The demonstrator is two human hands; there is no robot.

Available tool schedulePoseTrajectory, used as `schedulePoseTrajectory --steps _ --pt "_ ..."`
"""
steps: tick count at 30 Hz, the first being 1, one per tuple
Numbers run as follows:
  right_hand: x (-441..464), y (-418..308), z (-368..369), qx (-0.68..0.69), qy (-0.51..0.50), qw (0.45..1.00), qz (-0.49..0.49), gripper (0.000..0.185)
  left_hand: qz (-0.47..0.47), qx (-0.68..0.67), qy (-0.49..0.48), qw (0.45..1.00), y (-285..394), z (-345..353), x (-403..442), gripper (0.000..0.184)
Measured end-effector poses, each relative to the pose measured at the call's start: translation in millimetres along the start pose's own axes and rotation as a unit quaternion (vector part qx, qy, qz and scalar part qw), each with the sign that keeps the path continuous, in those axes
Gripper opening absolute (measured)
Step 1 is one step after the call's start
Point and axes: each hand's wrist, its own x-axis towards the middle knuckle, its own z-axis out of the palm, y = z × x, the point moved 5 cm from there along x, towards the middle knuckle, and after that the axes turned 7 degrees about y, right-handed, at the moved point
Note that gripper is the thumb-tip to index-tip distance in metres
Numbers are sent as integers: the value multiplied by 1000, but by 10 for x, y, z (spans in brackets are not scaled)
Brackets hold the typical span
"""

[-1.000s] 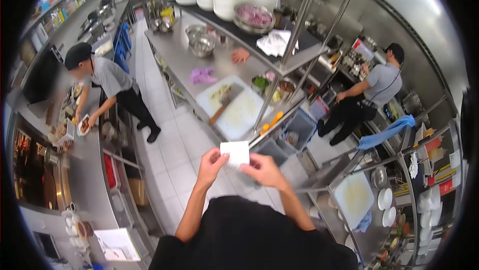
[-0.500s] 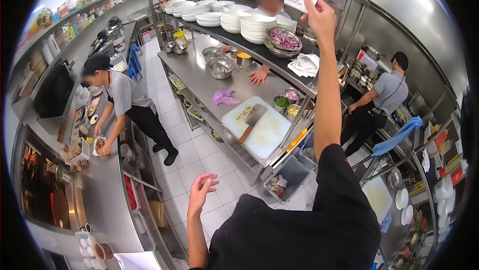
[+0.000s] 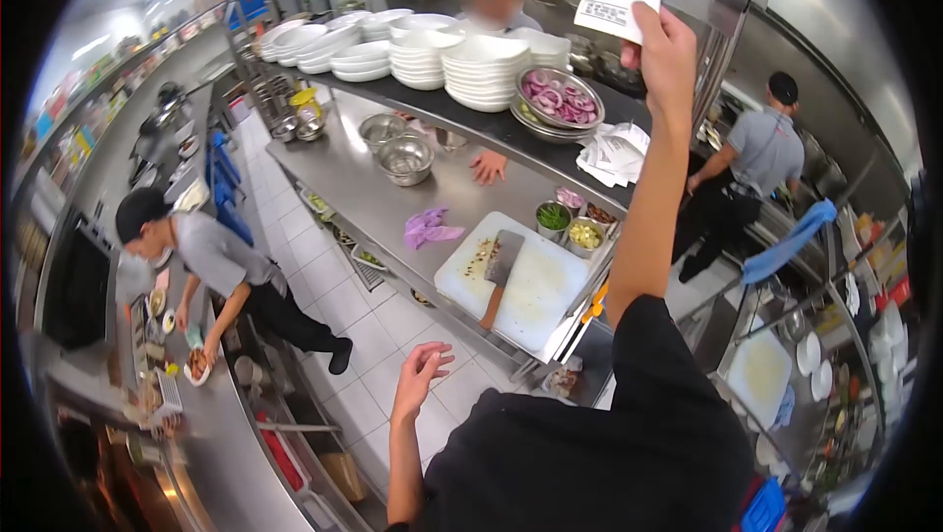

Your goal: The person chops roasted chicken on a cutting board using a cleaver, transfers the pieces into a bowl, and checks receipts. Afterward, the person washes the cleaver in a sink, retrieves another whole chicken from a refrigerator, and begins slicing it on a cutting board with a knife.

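Note:
My right hand [image 3: 665,53] is raised at the top right and pinches a printed paper receipt [image 3: 618,0] by its lower right corner. My left hand [image 3: 422,378] hangs in front of me over the floor, fingers loosely curled and apart, with nothing in it. Beneath my raised arm, a metal bowl of sliced red onion [image 3: 560,97] sits on the shelf, and crumpled white paper slips [image 3: 616,154] lie beside it. A cleaver [image 3: 501,272] rests on a white cutting board [image 3: 538,304] on the steel counter below.
Stacked white bowls [image 3: 488,72] line the shelf. A purple cloth [image 3: 429,227] and metal bowls [image 3: 405,159] are on the counter, where a person behind it rests a hand [image 3: 488,167]. Co-workers stand left [image 3: 221,257] and right [image 3: 761,154]. A grey bin [image 3: 584,370] stands under the board.
My view has shifted, and the shelf looks nearer. The receipt stays in my right hand, appearing slightly farther right. The left co-worker appears lower in view.

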Motion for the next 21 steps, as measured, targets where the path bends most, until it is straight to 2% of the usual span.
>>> schedulePoseTrajectory --steps 4,11,14,16,18,19,20,21 --pt "15 161 2 12 62 997 44 27 -23 16 -35 999 88 -69 600 34" --pt "77 -156 163 37 57 998 16 37 -50 70 -125 988 149 -41 1523 37" --pt "-78 -332 430 -181 257 949 -5 39 -59 89 -182 978 216 -5 1986 38" --pt "-457 -198 202 -261 245 923 -143 37 -50 106 -203 972 211 -41 2317 38" --pt "-1142 -55 135 -310 240 908 -147 32 -34 139 -218 965 148 -134 2705 38" --pt "-1603 194 73 -329 156 931 -32 25 -25 164 -221 961 75 -247 2929 38" --pt "-1994 503 215 -274 93 956 37 13 -17 189 -223 956 -55 -401 3188 39" --pt "-2427 946 374 -209 -5 935 285 14 16 223 -222 949 -369 -659 3571 45"
